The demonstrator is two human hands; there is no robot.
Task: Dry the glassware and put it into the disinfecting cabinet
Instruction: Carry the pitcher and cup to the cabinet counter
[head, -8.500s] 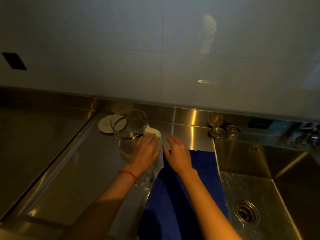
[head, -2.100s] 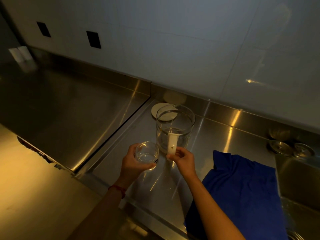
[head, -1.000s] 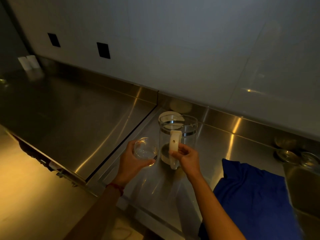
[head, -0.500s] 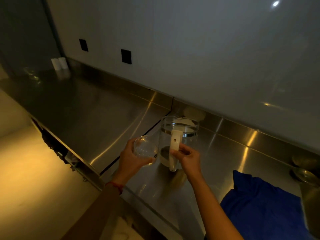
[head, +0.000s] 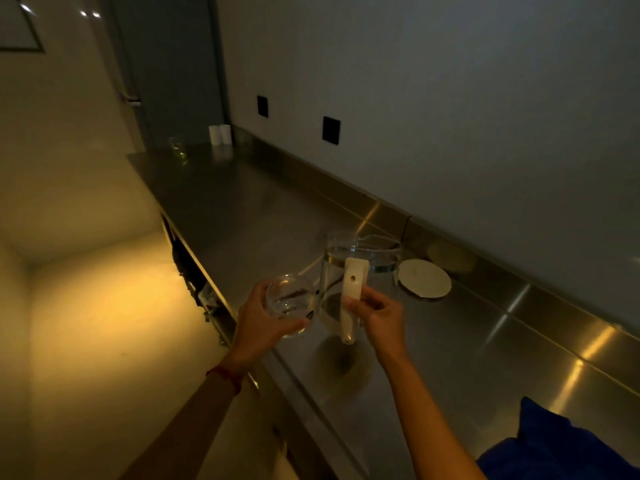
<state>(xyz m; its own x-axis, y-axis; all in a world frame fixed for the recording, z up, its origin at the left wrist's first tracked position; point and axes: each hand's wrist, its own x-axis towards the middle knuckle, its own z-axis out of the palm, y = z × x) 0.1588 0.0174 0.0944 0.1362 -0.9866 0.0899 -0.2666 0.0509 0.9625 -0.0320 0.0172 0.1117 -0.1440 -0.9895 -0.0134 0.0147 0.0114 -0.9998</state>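
My left hand (head: 258,320) grips a small clear glass (head: 291,304), fingers curled round its side and thumb at the near rim. The glass is held up over the front edge of the desk (head: 467,358), tilted so I look into its mouth; I see no liquid in it, only dim reflections on the wall. My right hand (head: 379,315) grips the pale handle (head: 351,299) of a clear glass jug (head: 360,271), fingers wrapped round the handle's middle. The jug is lifted off the desk, upright or nearly so, just right of the glass and almost touching it. A metal band runs round the jug near its top, where the handle joins. I cannot tell whether anything is inside; the light is low and the wall shows only glare and a dark patch low down.

On the desk behind the jug, near the back edge, lies a flat round white lid (head: 424,278). A blue cloth (head: 561,448) lies bunched at the near right end of the desk. Far off at the left end stand two small white cylinders (head: 220,134) against the back edge, with a small glass item (head: 178,148) beside them, too dim to make out. A red band (head: 225,374) circles my left wrist.
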